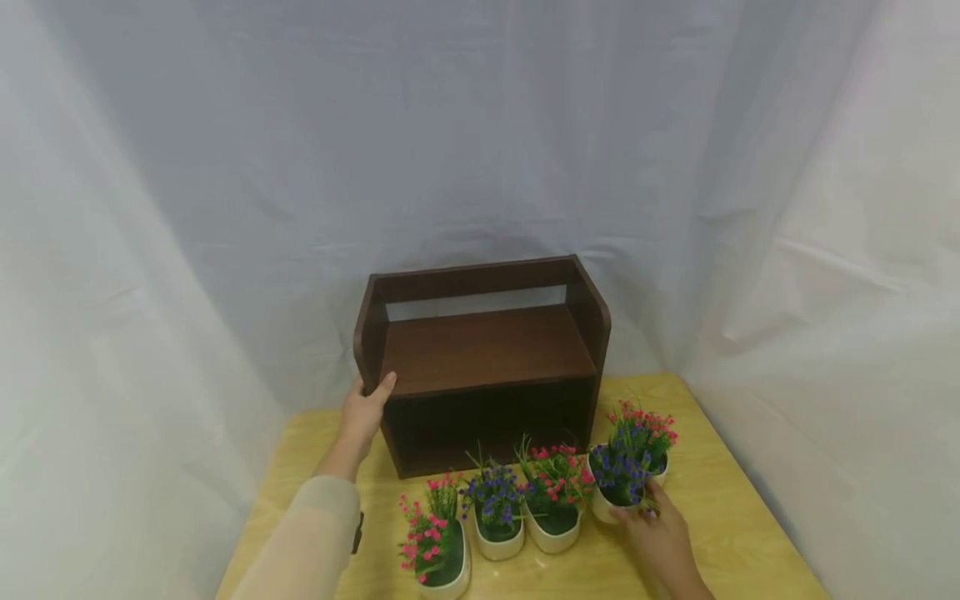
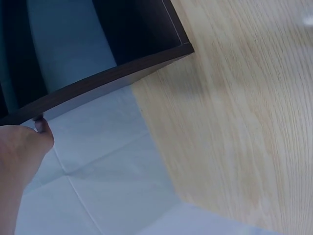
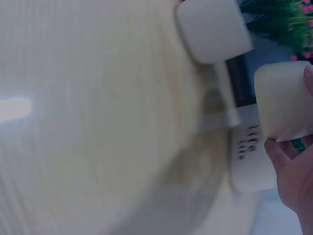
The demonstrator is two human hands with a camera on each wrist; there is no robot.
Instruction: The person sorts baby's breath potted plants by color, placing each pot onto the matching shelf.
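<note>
A dark brown wooden shelf [image 1: 487,346] stands at the back of the table, with an upper deck and a dark lower compartment. My left hand [image 1: 363,417] grips the edge of its left side panel, thumb over the front. In the left wrist view, the left hand [image 2: 22,152] is at that same dark panel. At the right, my right hand [image 1: 663,537] holds a white flowerpot with purple flowers [image 1: 621,475]; the pot [image 3: 283,100] appears raised in the right wrist view. Just behind it is a white flowerpot with pink flowers [image 1: 662,433], lettering on its side.
Three white flowerpots stand in front of the shelf: a pink-flowered one [image 1: 442,558] at left, a purple-flowered one [image 1: 498,517] in the middle, and another pink-flowered one [image 1: 555,508]. Pale sheeting [image 1: 480,150] surrounds the light wooden table [image 1: 727,500].
</note>
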